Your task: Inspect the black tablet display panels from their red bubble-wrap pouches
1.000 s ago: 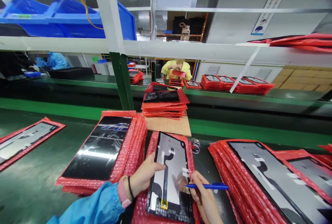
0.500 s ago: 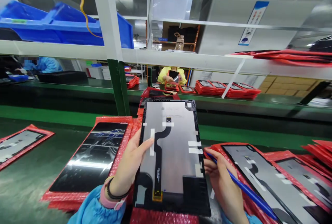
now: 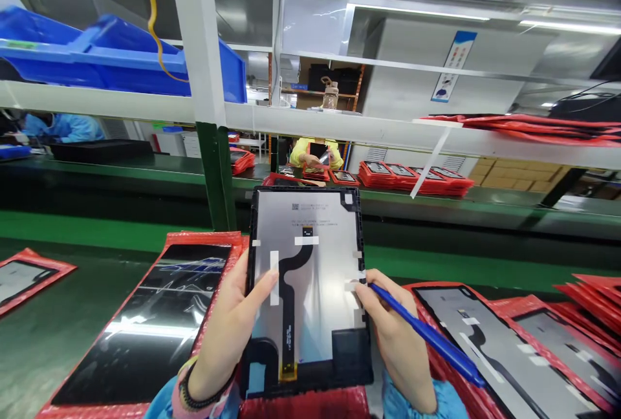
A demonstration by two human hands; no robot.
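Grey-backed display panel (image 3: 306, 283) is raised upright for reading, its edges gripped by left hand (image 3: 228, 328) and right hand (image 3: 392, 335). A blue pen (image 3: 427, 335) lies pinched in the right fingers, tip near the panel's tape.

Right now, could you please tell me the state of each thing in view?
display panel: lifted upright, back side facing the camera
left hand: gripping the panel's left edge
right hand: holding the blue pen, fingers on the panel's right edge
blue pen: held, slanted
left stack: glass side up
right stack: back side up
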